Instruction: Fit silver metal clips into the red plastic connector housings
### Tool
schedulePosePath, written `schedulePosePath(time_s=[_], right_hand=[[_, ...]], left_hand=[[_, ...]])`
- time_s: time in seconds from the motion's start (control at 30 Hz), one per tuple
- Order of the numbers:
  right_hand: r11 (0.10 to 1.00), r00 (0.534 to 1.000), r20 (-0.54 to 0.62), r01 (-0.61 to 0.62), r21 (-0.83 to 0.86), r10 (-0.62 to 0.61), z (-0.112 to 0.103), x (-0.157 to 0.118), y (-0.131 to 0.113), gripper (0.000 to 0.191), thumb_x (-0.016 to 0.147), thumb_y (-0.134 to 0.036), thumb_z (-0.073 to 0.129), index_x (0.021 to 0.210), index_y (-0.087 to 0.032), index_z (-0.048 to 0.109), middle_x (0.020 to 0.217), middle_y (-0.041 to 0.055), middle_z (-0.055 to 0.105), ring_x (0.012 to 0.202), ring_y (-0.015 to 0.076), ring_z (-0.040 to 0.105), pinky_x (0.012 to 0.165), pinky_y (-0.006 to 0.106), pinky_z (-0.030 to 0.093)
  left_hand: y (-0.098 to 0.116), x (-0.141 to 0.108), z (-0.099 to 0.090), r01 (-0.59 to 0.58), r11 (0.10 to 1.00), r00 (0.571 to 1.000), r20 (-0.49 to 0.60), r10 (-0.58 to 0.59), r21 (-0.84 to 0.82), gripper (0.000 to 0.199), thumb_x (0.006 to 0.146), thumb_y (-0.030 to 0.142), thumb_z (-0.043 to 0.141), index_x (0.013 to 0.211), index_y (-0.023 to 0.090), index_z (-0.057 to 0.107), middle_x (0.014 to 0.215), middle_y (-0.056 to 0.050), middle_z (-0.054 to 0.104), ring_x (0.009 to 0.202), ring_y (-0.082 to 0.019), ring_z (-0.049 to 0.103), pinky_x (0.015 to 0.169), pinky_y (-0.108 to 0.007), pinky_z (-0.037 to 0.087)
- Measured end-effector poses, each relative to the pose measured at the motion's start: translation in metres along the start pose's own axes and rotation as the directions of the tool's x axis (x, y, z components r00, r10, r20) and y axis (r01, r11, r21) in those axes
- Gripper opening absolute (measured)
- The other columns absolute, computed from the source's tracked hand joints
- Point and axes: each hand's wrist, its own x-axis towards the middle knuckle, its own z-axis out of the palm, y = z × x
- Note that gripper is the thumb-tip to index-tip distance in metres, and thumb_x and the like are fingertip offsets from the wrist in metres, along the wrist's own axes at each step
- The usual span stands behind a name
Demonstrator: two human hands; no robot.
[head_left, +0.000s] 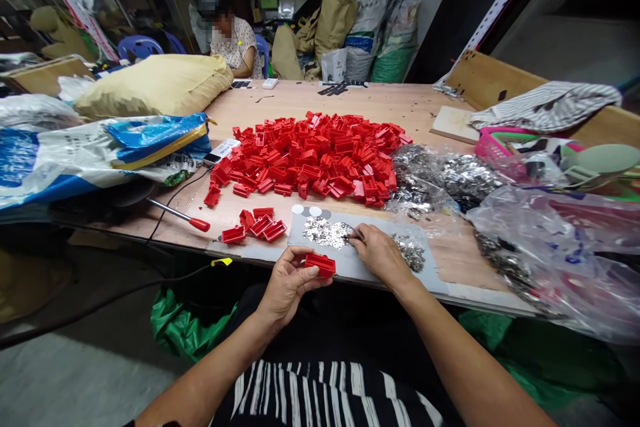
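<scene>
Near the table's front edge, my left hand (289, 285) holds a red plastic housing (321, 265) between thumb and fingers, its hollow side up. My right hand (379, 252) is closed on a thin metal tool (356, 232), probably tweezers, whose tip reaches the small flat silver pieces (325, 232) on a grey mat (299, 238). Right of that hand lies a second heap of small metal parts (411, 252). Several red housings (261, 225) lie left of the mat, and a large pile of them (320, 157) spreads behind it.
Plastic bags of metal parts (463, 177) crowd the right side. A red-handled tool (193, 220), a phone-like device (221, 152) and big sacks (155, 85) lie left. Across the table sits a person (240, 47). A wooden board (454, 124) lies back right.
</scene>
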Motion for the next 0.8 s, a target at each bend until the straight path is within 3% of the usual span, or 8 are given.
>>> schedulePosePath(time_s=[0.17,0.37,0.47,0.57,0.63,0.7,0.8], right_hand=[[0.997,1.0,-0.003,-0.008,0.078,0.008,-0.001,-0.004,0.005,0.005,0.086,-0.019,0.051,0.088,-0.021,0.055,0.085,0.0046,0.068,0.077,0.0204,0.062,0.066,0.029,0.041],[0.963,0.999,-0.028,-0.038,0.268,0.047,-0.008,-0.007,0.007,0.008,0.083,-0.021,0.053,0.086,-0.022,0.06,0.088,0.0037,0.07,0.082,0.0201,0.062,0.072,0.03,0.042],[0.84,0.998,0.049,-0.063,0.539,0.044,-0.015,-0.013,0.001,0.013,0.083,-0.033,0.057,0.085,-0.021,0.062,0.078,0.0016,0.065,0.07,0.0164,0.058,0.065,0.028,0.041],[0.588,0.978,0.208,-0.152,0.795,-0.03,-0.022,-0.024,-0.012,0.028,0.079,-0.046,0.062,0.087,-0.019,0.059,0.066,-0.0035,0.053,0.05,0.0091,0.042,0.05,0.024,0.033],[0.464,0.959,0.277,-0.215,0.859,-0.068,-0.025,-0.033,-0.02,0.033,0.076,-0.048,0.066,0.088,-0.019,0.056,0.063,-0.006,0.048,0.047,0.0065,0.035,0.046,0.022,0.028],[0.419,0.951,0.295,-0.233,0.877,-0.088,-0.025,-0.041,-0.026,0.034,0.075,-0.048,0.068,0.088,-0.019,0.054,0.064,-0.0065,0.048,0.047,0.0056,0.033,0.045,0.021,0.026],[0.434,0.96,0.264,-0.197,0.879,-0.098,-0.018,-0.048,-0.029,0.033,0.077,-0.048,0.067,0.086,-0.019,0.053,0.065,-0.0058,0.05,0.048,0.0056,0.034,0.044,0.021,0.025]], left_hand=[[0.001,0.001,0.001,-0.004,0.999,1.0,0.029,0.006,-0.045,0.038,0.069,0.019,0.077,0.101,0.019,0.056,0.095,-0.001,0.065,0.085,-0.018,0.068,0.082,-0.045,0.056],[0.005,0.001,0.009,-0.017,0.999,0.999,0.036,0.019,-0.035,0.036,0.073,0.02,0.075,0.105,0.019,0.06,0.1,-0.002,0.061,0.088,-0.017,0.065,0.083,-0.042,0.056],[0.004,0.002,0.012,-0.058,0.997,0.998,0.025,0.057,0.042,0.038,0.071,0.019,0.076,0.107,0.021,0.061,0.098,-0.002,0.061,0.087,-0.017,0.065,0.081,-0.037,0.055],[0.002,0.003,0.012,-0.15,0.978,0.989,0.021,0.148,0.147,0.04,0.07,0.019,0.077,0.107,0.022,0.064,0.095,0.0,0.063,0.084,-0.014,0.064,0.079,-0.029,0.053],[0.001,0.004,0.012,-0.212,0.953,0.977,0.033,0.21,0.217,0.04,0.07,0.02,0.076,0.109,0.022,0.066,0.095,0.0,0.065,0.083,-0.012,0.062,0.08,-0.025,0.051],[0.0,0.005,0.011,-0.247,0.925,0.969,0.056,0.241,0.289,0.04,0.071,0.021,0.076,0.111,0.023,0.067,0.097,0.0,0.066,0.086,-0.012,0.061,0.083,-0.024,0.049],[0.001,0.002,0.013,-0.273,0.878,0.962,0.112,0.248,0.394,0.04,0.074,0.023,0.074,0.114,0.024,0.067,0.106,-0.003,0.067,0.094,-0.015,0.061,0.089,-0.026,0.048]])
